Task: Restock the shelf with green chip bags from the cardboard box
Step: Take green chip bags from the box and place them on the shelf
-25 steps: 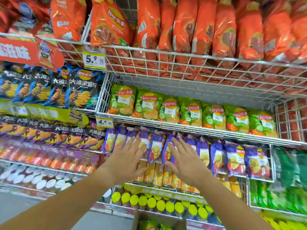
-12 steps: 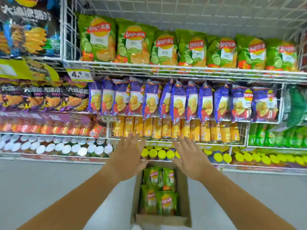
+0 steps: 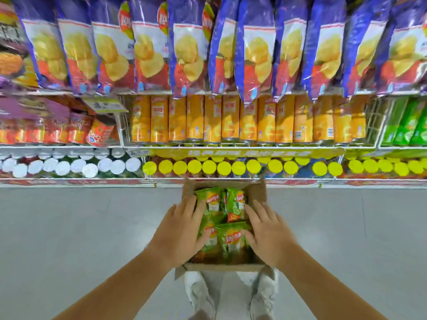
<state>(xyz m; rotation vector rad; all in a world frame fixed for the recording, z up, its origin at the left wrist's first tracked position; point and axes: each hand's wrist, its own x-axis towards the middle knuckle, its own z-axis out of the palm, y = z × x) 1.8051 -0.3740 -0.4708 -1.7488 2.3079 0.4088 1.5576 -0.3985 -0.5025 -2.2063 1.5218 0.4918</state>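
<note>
Both hands reach down into a cardboard box (image 3: 257,192) that stands on the grey floor (image 3: 80,227) in front of the shelving, just ahead of the person's white shoes (image 3: 198,294). Green chip bags (image 3: 234,204) fill the box, lying packed between the two hands. The left hand (image 3: 182,234) rests at the left inside edge with fingers spread and flat, its fingertips (image 3: 203,237) touching the bags nearest it. The right hand (image 3: 268,236) mirrors it along the right inside edge, fingers likewise splayed, pressing against the side of the bags. Neither hand has closed around a bag; the palms face down and slightly inward, bracketing the stack from either side. Above the box, yellow-lidded tubs (image 3: 209,167) line the lowest shelf, orange canisters (image 3: 231,118) stand on the next, and purple chip bags (image 3: 189,47) hang across the top of the view. More green packets (image 3: 406,121) sit at the far right.
</note>
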